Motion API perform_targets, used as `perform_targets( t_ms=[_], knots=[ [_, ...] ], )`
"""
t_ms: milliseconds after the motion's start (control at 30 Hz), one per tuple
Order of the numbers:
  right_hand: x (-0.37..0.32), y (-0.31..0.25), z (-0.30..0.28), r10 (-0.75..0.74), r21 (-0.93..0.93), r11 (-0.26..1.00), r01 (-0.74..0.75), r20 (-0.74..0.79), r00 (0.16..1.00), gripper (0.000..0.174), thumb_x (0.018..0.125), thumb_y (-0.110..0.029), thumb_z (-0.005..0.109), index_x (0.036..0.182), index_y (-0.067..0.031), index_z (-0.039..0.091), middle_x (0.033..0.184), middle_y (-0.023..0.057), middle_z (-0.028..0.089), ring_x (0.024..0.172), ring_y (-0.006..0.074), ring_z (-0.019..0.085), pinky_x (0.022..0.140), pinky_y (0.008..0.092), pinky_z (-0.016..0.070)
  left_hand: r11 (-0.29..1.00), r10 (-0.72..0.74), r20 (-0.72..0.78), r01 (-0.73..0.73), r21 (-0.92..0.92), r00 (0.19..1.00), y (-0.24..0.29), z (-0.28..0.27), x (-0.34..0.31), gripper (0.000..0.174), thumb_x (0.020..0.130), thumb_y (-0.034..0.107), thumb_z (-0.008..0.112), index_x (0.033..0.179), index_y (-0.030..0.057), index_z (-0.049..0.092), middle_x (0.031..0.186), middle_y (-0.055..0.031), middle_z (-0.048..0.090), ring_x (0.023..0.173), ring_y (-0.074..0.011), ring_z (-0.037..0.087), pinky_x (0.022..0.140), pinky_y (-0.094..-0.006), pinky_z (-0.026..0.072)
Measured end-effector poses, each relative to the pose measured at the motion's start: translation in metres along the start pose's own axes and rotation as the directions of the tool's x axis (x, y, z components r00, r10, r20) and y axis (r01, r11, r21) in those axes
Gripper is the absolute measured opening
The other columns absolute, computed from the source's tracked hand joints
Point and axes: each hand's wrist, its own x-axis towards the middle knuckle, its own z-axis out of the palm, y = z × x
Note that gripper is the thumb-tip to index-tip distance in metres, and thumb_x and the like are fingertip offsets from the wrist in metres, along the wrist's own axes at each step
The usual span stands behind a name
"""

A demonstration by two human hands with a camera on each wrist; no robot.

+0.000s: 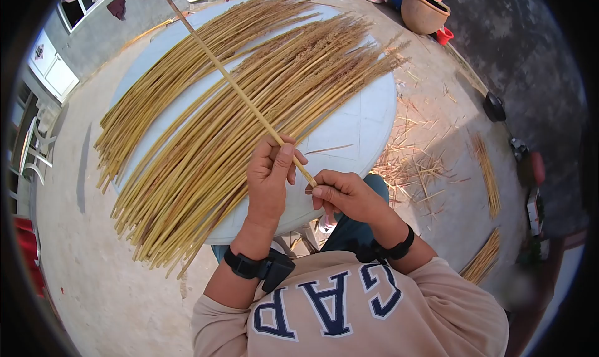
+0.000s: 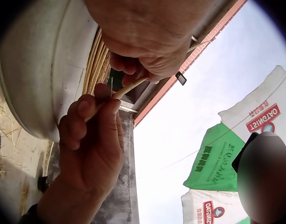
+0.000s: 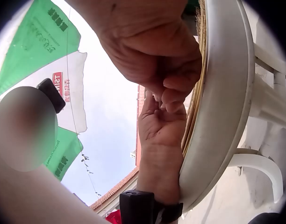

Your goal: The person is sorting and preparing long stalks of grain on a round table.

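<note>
The left hand (image 1: 268,176) pinched a long, thin stalk (image 1: 240,92) between thumb and fingers. The right hand (image 1: 346,198) pinched the same stalk at its near end, with its fingers curled. The hands were close, near the edge of the round table (image 1: 374,129), and the stalk went up and to the left over the table.

Two heaps of stalks lay on the table: a big heap (image 1: 209,151) near the hands and a smaller heap (image 1: 171,67) behind it. Both had fluffy brown tops at the far end. Little broken bits (image 1: 415,170) lay on the ground to the right.

The shirt (image 1: 387,326) said GAP in big dark letters with white edges, upside down in the head view. In the left wrist view, a green and white umbrella (image 2: 213,161) had red labels that said TSINGTAO, but backwards. The dark writing on its green part was too small to read.
</note>
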Motion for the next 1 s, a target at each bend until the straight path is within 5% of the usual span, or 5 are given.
perform_targets(
  t_ms=[267, 367, 700, 767, 1000],
  knots=[
    [-0.002, 0.004, 0.009, -0.298, -0.419, 0.892, 0.170, -0.263, 0.918, 0.014, 0.088, -0.014, 0.053, 0.089, -0.0009, 0.059, 0.060, 0.0024, 0.054, 0.054, 0.0083, 0.052, 0.049, 0.0215, 0.0427, 0.978, 0.156, -0.104, -0.169, -0.122, 0.982, -0.002, -0.004, 0.000, 0.017, 0.095, 0.020, 0.041, 0.090, 0.0056, 0.049, 0.073, -0.0129, 0.062, 0.049, -0.0058, 0.042, 0.046, -0.0168, 0.0356],
    [-0.001, 0.005, 0.015, -0.302, -0.382, 0.908, 0.169, -0.322, 0.897, 0.011, 0.084, -0.012, 0.057, 0.084, -0.0011, 0.056, 0.060, 0.0099, 0.053, 0.053, 0.0208, 0.053, 0.051, 0.0305, 0.0423, 0.977, 0.166, -0.123, -0.180, -0.114, 0.978, -0.001, -0.004, 0.000, 0.017, 0.095, 0.020, 0.042, 0.089, 0.0056, 0.049, 0.074, -0.0144, 0.062, 0.049, -0.0063, 0.043, 0.046, -0.0171, 0.0364],
    [0.008, 0.011, 0.017, -0.431, -0.497, 0.843, 0.204, -0.401, 0.808, 0.010, 0.086, -0.012, 0.055, 0.087, -0.0018, 0.058, 0.060, 0.0057, 0.053, 0.054, 0.0117, 0.052, 0.050, 0.0251, 0.0413, 0.963, 0.214, -0.151, -0.234, -0.132, 0.965, 0.000, -0.004, 0.002, 0.017, 0.094, 0.019, 0.044, 0.088, 0.0039, 0.050, 0.078, -0.0160, 0.063, 0.049, -0.0079, 0.045, 0.047, -0.0189, 0.0393],
    [0.010, 0.013, 0.017, -0.443, -0.473, 0.853, 0.220, -0.435, 0.784, 0.009, 0.084, -0.011, 0.057, 0.085, -0.0012, 0.056, 0.061, 0.0137, 0.053, 0.053, 0.0250, 0.053, 0.050, 0.0318, 0.0420, 0.964, 0.216, -0.152, -0.236, -0.125, 0.964, 0.001, -0.004, 0.002, 0.018, 0.094, 0.019, 0.044, 0.088, 0.0038, 0.050, 0.078, -0.0159, 0.063, 0.049, -0.0079, 0.045, 0.047, -0.0187, 0.0392],
    [0.013, 0.014, 0.017, -0.436, -0.453, 0.863, 0.221, -0.449, 0.780, 0.011, 0.084, -0.012, 0.057, 0.086, -0.0009, 0.057, 0.062, 0.0146, 0.053, 0.053, 0.0246, 0.052, 0.050, 0.0304, 0.0417, 0.965, 0.222, -0.162, -0.240, -0.102, 0.961, 0.002, -0.004, 0.001, 0.018, 0.094, 0.020, 0.044, 0.088, 0.0039, 0.050, 0.077, -0.0147, 0.063, 0.048, -0.0074, 0.044, 0.046, -0.0186, 0.0383]
  ],
)
